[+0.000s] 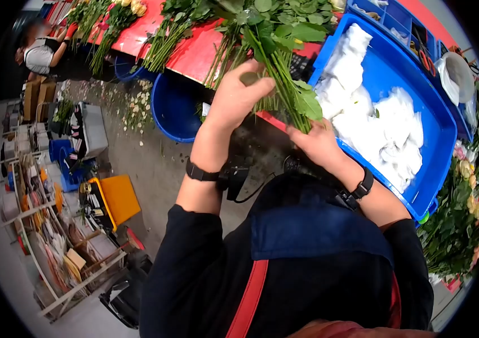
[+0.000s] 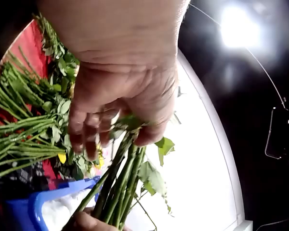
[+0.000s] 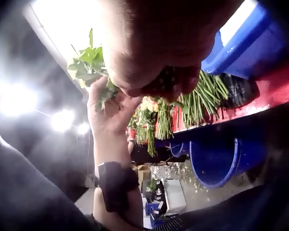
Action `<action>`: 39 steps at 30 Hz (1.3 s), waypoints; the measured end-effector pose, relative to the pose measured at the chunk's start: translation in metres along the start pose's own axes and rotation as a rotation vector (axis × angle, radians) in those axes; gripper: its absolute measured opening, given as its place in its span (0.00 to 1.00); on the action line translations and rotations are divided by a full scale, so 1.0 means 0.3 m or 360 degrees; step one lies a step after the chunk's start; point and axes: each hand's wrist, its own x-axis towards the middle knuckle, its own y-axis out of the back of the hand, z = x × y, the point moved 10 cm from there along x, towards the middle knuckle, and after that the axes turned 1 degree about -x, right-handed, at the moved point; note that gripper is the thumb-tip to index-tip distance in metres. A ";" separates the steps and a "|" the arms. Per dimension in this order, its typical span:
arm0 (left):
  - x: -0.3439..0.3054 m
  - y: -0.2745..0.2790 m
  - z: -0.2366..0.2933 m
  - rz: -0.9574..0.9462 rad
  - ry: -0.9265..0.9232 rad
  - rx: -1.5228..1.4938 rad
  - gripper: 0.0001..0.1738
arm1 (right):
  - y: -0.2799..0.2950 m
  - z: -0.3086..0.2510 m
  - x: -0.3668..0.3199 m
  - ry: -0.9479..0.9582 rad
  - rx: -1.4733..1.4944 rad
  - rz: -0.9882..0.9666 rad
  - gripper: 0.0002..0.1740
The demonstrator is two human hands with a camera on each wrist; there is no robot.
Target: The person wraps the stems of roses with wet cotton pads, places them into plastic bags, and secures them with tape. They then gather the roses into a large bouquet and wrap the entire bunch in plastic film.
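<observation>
A bunch of green leafy stems [image 1: 289, 96] slants across the front edge of the red table, its flower heads out of sight. My right hand [image 1: 319, 145] grips the lower ends of the stems. Higher up, my left hand [image 1: 238, 93] curves loosely round the bunch, thumb at the stems. In the left wrist view its fingers [image 2: 90, 132] hang on one side of the stems, with a gap to the thumb, and leaves lie close to the palm. From the right wrist, the left hand [image 3: 113, 108] shows beside the leaves.
To the right stands a blue tray [image 1: 445, 132] with white wadded material. More cut stems [image 1: 166, 50] lie along the red table [image 1: 191, 56]. Below its edge is a blue bucket [image 1: 174, 110]. A person [image 1: 42, 50] works at the far left. Flower bunches [image 1: 459, 231] fill the right side.
</observation>
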 end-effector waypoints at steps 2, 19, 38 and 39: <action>-0.051 0.023 -0.054 0.0104 0.0300 0.0302 0.23 | 0.075 0.000 -0.019 0.0320 -0.0083 0.0300 0.07; -0.231 0.074 -0.157 0.0509 0.0547 0.0898 0.12 | -0.002 0.096 -0.123 -0.0144 0.0351 -0.0263 0.09; -0.411 0.063 -0.077 0.0766 -0.0123 0.1279 0.06 | -0.066 0.045 -0.148 -0.0217 0.0324 -0.0461 0.19; -0.416 0.068 -0.073 0.0751 -0.0087 0.1252 0.05 | -0.074 0.037 -0.149 -0.0232 0.0359 -0.0474 0.19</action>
